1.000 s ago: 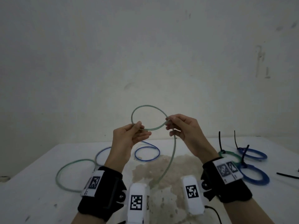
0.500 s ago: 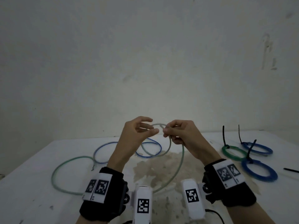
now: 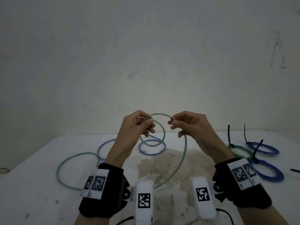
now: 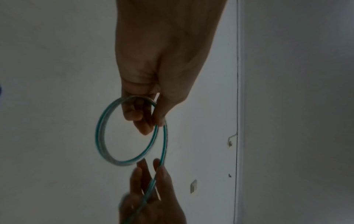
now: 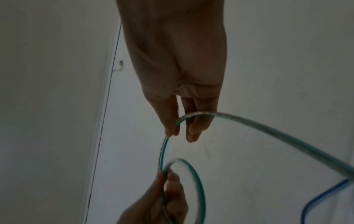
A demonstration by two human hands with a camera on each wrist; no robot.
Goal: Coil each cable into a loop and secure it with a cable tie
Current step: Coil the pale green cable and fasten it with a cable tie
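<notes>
A plain, off-white wall (image 3: 146, 54) with faint scuffs fills the background under dim, even light. Below it lies a white surface (image 3: 40, 184) bearing a brownish stain (image 3: 162, 168) at its middle.

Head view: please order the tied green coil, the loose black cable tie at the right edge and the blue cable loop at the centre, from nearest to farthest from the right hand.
From the right hand:
1. Blue cable loop, lower left of it, mid-table.
2. Tied green coil, to its right.
3. Loose black cable tie, at the far right edge.
</notes>
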